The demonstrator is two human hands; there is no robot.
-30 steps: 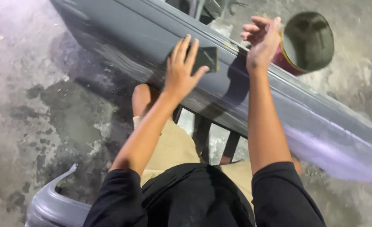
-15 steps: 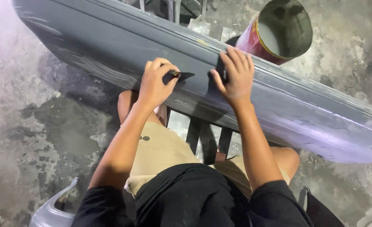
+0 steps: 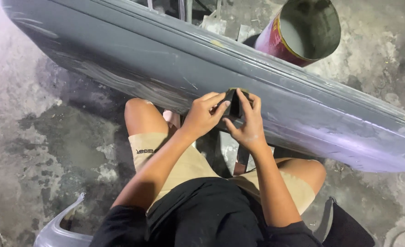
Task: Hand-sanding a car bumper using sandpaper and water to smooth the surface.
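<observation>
Sandpaper (image 3: 232, 103), a small dark folded sheet, sits pinched between both hands directly over the long grey car panel (image 3: 166, 59) that lies slantwise across the person's knees. Left hand (image 3: 204, 114): fingers curled around the near edge of the sheet, thumb and forefinger closed on it. Right hand (image 3: 247, 122): thumb below and fingers above the far edge, likewise closed on the sheet, so that the two grips meet at its middle with no gap between them. Beneath the grip the panel's surface shows dull scuffed streaks; farther along it, away from the hands on the right side, the finish looks smoother with a faint purple tint. Beyond the grip, past the panel's upper edge, stands a red tin can (image 3: 298, 34), open-topped, with grey contents. Below the grip are the person's beige shorts (image 3: 184, 164) and bare knees, and a metal stand can be glimpsed under the panel. Stained concrete floor (image 3: 37, 137) lies all around; a second grey part (image 3: 56, 231) curls up well behind the left elbow. Judged from the pose, the sheet is being folded or readied, not rubbed; the next move would call for laying it flat on the panel under even finger pressure.
</observation>
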